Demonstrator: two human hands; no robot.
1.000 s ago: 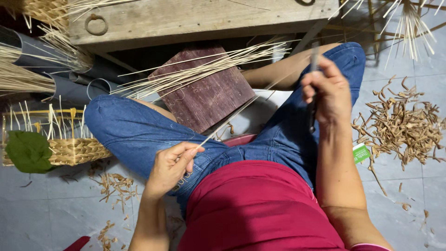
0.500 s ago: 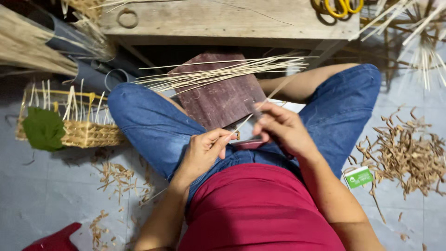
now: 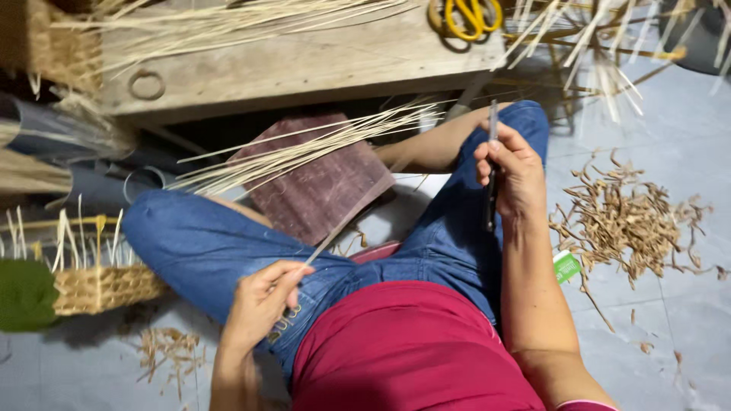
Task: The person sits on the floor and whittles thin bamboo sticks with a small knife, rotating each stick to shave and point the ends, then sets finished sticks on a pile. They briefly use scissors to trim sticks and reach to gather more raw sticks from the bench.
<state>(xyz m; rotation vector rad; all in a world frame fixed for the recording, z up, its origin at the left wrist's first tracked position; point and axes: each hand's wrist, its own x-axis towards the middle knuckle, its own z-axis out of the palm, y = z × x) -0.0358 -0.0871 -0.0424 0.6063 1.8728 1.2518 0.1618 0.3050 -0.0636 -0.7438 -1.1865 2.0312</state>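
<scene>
head view, left hand (image 3: pixel 263 301): low, left of middle. Thumb & fingers pinch the near end of one thin cane strip (image 3: pixel 346 221). 0.5 s ago it sat close to the other hand at the lap; now it is lower & more to the left.
head view, right hand (image 3: pixel 512 171): mid right, over the right knee. Closed in a fist round a thin dark knife (image 3: pixel 491 183), blade pointing up. 0.5 s ago it was at the lap w/ the left hand; now it has moved out & up, like 1 s ago.
strip: runs from the left hand up & right, across the purple-brown board (image 3: pixel 320 183), to near the wooden bench (image 3: pixel 304 65). Looks pulled straight now.
meaning: hands came apart, so I think one scrape along the strip is done; can't tell if it is smooth.
nearby: bundle of pale strips (image 3: pixel 304 148) on the board, shavings pile (image 3: pixel 632 221) on the floor at right, yellow scissors (image 3: pixel 466 17) top, woven basket (image 3: pixel 99 285) at left.
</scene>
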